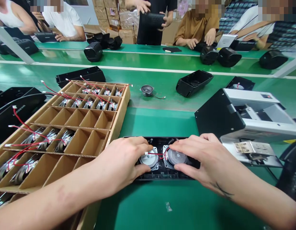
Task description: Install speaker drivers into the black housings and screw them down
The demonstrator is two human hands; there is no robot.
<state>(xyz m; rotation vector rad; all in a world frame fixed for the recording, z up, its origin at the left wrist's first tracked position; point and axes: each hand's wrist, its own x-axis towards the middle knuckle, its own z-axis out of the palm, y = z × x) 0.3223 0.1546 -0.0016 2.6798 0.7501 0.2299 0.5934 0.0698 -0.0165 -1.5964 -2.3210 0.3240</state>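
A black speaker panel (pixel 159 175) lies flat on the green bench in front of me. Two round speaker drivers sit in it, magnets up, with red wires between them. My left hand (pixel 129 156) has its thumb and fingers around the left driver (pixel 149 159), gripping its edge. Around the right driver (pixel 177 157), my right hand (pixel 198 155) closes in the same way, thumb below and fingers above. A small white connector shows beside my left fingertips. Both ends of the panel are partly covered by my hands.
At left stands a divided cardboard box (pixel 114 119) with several wired drivers. A loose driver (pixel 147 90) and black housing (pixel 194 83) lie beyond. A grey-and-black machine (pixel 248 111) stands at right, a plastic scrap (pixel 168 206) lies near. Several people work across the line.
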